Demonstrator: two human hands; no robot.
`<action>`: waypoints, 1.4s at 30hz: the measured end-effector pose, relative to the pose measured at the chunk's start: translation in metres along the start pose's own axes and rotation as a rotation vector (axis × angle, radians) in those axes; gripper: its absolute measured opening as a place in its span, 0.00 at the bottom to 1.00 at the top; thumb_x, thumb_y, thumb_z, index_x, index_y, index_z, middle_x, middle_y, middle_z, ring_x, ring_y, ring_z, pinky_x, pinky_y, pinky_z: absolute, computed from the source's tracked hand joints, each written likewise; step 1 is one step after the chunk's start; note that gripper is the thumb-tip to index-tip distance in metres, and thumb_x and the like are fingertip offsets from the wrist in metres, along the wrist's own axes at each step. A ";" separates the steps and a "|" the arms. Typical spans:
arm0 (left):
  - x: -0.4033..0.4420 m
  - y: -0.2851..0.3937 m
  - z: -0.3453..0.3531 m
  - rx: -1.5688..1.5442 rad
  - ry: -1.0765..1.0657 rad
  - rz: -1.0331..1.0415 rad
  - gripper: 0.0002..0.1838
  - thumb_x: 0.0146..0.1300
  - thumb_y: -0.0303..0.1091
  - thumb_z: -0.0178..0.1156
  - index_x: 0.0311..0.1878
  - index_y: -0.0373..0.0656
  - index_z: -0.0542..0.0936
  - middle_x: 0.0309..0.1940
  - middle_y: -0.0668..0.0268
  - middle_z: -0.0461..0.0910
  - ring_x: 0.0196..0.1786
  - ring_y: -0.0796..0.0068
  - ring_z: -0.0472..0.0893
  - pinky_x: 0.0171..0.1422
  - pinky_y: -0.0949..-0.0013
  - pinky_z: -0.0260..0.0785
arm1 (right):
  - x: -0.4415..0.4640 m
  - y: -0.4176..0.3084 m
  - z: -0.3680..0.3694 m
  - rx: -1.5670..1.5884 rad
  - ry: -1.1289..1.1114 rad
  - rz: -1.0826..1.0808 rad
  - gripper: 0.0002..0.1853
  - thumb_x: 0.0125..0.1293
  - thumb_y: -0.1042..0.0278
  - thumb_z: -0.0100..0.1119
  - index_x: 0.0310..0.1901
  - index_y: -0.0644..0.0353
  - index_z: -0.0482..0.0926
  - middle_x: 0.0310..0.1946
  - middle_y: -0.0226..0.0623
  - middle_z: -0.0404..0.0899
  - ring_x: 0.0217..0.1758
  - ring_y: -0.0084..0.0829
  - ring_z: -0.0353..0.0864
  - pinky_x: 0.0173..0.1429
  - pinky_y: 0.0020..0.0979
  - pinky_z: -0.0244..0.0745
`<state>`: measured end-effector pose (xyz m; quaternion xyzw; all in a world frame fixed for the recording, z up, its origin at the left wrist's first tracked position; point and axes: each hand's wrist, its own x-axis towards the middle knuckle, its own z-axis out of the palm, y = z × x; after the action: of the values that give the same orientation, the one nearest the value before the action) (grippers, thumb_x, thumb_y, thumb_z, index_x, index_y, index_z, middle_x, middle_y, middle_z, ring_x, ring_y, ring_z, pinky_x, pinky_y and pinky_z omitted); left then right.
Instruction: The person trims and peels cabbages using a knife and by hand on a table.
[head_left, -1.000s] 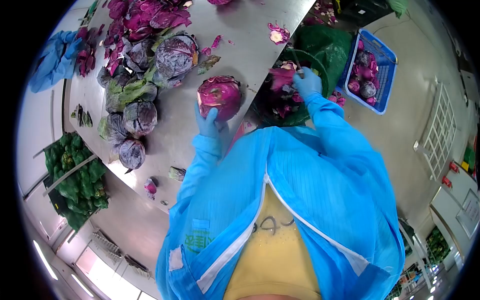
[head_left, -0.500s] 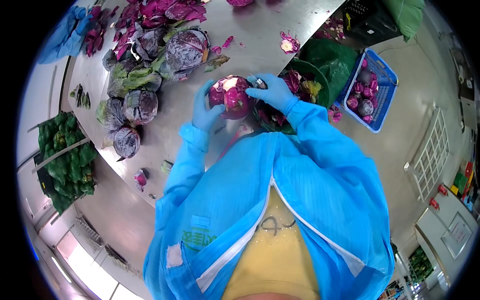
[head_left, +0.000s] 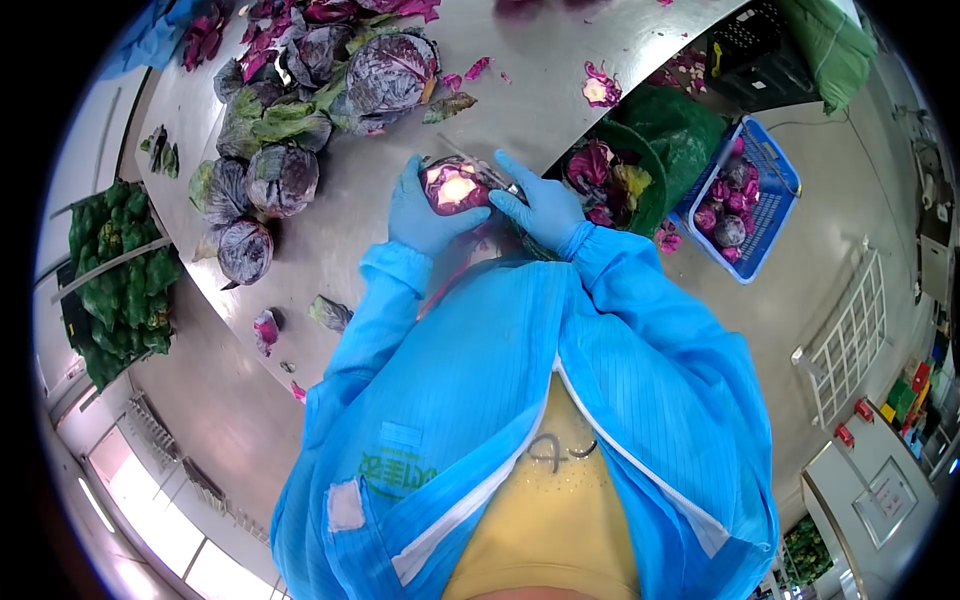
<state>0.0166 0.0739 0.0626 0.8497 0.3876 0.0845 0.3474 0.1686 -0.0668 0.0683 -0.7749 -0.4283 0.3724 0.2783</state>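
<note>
In the head view, my left hand (head_left: 420,212), in a blue glove, is closed around the side of a trimmed red cabbage (head_left: 462,185) above the steel table. The cabbage's pale cut stem end faces up toward me. My right hand (head_left: 548,208), also gloved, grips a knife (head_left: 466,153) whose thin blade runs along the cabbage's far right side. Whether the blade is cutting into it I cannot tell. Several untrimmed red cabbages (head_left: 283,181) with loose outer leaves lie on the table to the left.
A green bin (head_left: 650,160) with purple leaves stands right of the table (head_left: 375,265). Beyond it, a blue basket (head_left: 752,262) holds trimmed cabbages. A cut stem piece (head_left: 601,88) lies near the table edge. Filled green net bags (head_left: 120,285) stand at far left.
The cabbage has turned in my left hand, bringing its cut stem toward me. The knife blade now shows extended across its far side, and my right hand has shifted slightly down and right.
</note>
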 end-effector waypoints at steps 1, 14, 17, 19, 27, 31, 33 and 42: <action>0.001 -0.001 0.001 -0.002 0.002 0.000 0.59 0.30 0.59 0.76 0.64 0.34 0.60 0.54 0.49 0.68 0.56 0.54 0.72 0.62 0.59 0.65 | 0.002 0.001 0.000 -0.002 0.000 -0.001 0.34 0.64 0.38 0.44 0.67 0.46 0.56 0.44 0.52 0.78 0.44 0.53 0.78 0.48 0.47 0.73; -0.004 0.029 0.000 0.247 -0.021 0.089 0.54 0.33 0.57 0.73 0.62 0.37 0.62 0.51 0.50 0.71 0.55 0.51 0.70 0.59 0.55 0.63 | 0.014 0.014 0.001 0.098 0.031 0.111 0.27 0.66 0.39 0.39 0.58 0.45 0.72 0.48 0.49 0.77 0.49 0.50 0.76 0.52 0.43 0.72; -0.008 0.021 0.002 0.210 -0.022 0.135 0.53 0.32 0.57 0.73 0.61 0.37 0.63 0.51 0.50 0.71 0.54 0.50 0.70 0.59 0.55 0.63 | 0.028 0.049 0.005 0.300 0.077 0.217 0.28 0.66 0.41 0.41 0.55 0.55 0.74 0.44 0.48 0.79 0.48 0.47 0.78 0.52 0.39 0.71; -0.009 0.023 -0.002 0.199 -0.007 0.220 0.53 0.31 0.55 0.73 0.61 0.38 0.64 0.52 0.51 0.71 0.53 0.51 0.71 0.59 0.56 0.63 | 0.021 0.035 -0.013 0.335 0.042 0.335 0.30 0.63 0.38 0.45 0.53 0.56 0.75 0.43 0.47 0.79 0.47 0.46 0.79 0.51 0.39 0.72; -0.008 0.014 0.002 0.311 -0.083 0.130 0.55 0.31 0.58 0.70 0.64 0.41 0.60 0.59 0.54 0.67 0.62 0.56 0.67 0.70 0.39 0.42 | 0.025 0.001 0.010 0.003 0.212 -0.042 0.26 0.57 0.41 0.57 0.42 0.58 0.75 0.33 0.46 0.79 0.38 0.48 0.79 0.41 0.41 0.73; -0.007 0.017 0.001 0.303 -0.119 0.105 0.55 0.31 0.58 0.70 0.64 0.42 0.60 0.60 0.55 0.67 0.63 0.58 0.66 0.70 0.39 0.40 | 0.030 0.010 0.012 -0.141 0.208 -0.192 0.19 0.58 0.47 0.58 0.38 0.56 0.75 0.30 0.45 0.79 0.34 0.47 0.80 0.38 0.40 0.74; -0.009 0.013 0.005 0.304 -0.069 0.161 0.57 0.30 0.62 0.71 0.65 0.43 0.60 0.60 0.58 0.67 0.63 0.56 0.67 0.69 0.35 0.39 | 0.033 0.017 0.017 -0.072 0.306 -0.205 0.18 0.58 0.49 0.58 0.36 0.57 0.76 0.28 0.44 0.79 0.33 0.47 0.80 0.37 0.39 0.75; -0.024 -0.002 0.005 0.167 -0.040 0.304 0.56 0.31 0.58 0.72 0.66 0.44 0.60 0.62 0.58 0.65 0.66 0.57 0.65 0.70 0.38 0.37 | 0.025 0.094 0.050 0.297 0.559 0.229 0.15 0.56 0.56 0.58 0.30 0.62 0.76 0.24 0.48 0.78 0.31 0.48 0.79 0.36 0.41 0.73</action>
<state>0.0009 0.0549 0.0608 0.9260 0.2533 0.0868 0.2662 0.1800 -0.0845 -0.0389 -0.8411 -0.1865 0.2328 0.4513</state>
